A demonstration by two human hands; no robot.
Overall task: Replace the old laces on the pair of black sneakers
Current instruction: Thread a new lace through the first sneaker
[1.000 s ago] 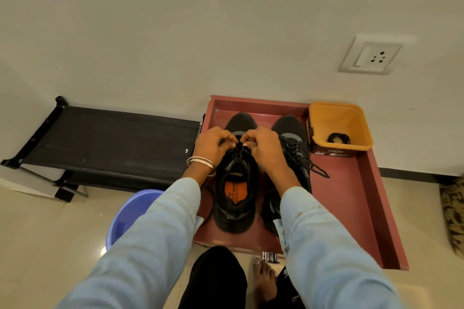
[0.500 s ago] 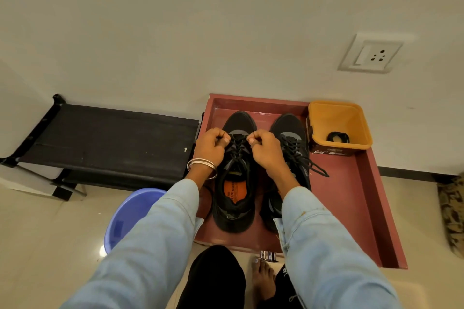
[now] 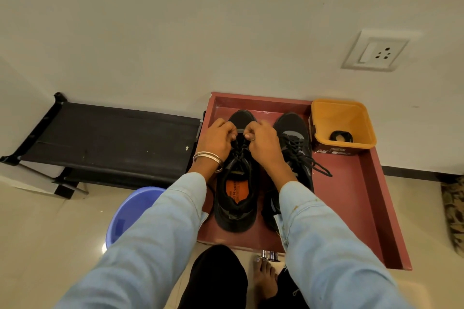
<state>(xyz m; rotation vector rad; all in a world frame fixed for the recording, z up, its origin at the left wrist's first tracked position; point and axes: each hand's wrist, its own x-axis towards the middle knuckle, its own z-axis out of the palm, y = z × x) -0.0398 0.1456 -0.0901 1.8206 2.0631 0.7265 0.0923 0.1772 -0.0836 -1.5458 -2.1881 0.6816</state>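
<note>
Left sneaker: the left sneaker (image 3: 236, 183) sits toe-to-wall in the red tray (image 3: 364, 198), tongue open and orange insole showing, and this is the one in play.
Hands: the left hand (image 3: 218, 139) and the right hand (image 3: 262, 142) meet over the lowest eyelets near the toe, each grip curled and pinching the black lace (image 3: 238, 152) between thumb and fingers.
Right sneaker: the right sneaker (image 3: 292, 148) stands just beside it, fully laced, loose ends trailing onto the tray floor.
Done so far: hard to call (old and new laces would both be black), but judging by the pair, one shoe looks finished.
Still to do: the lace on the left sneaker is worked at the toe end only, so most of that shoe's rows seem to remain.
Yellow tub: the yellow tub (image 3: 324, 118) in the tray corner holds a dark coil, possibly a lace.
Hidden: the fingertips cover the eyelets, so whether the lace goes in or comes out cannot be told; the right sleeve covers the right sneaker's heel.
</note>
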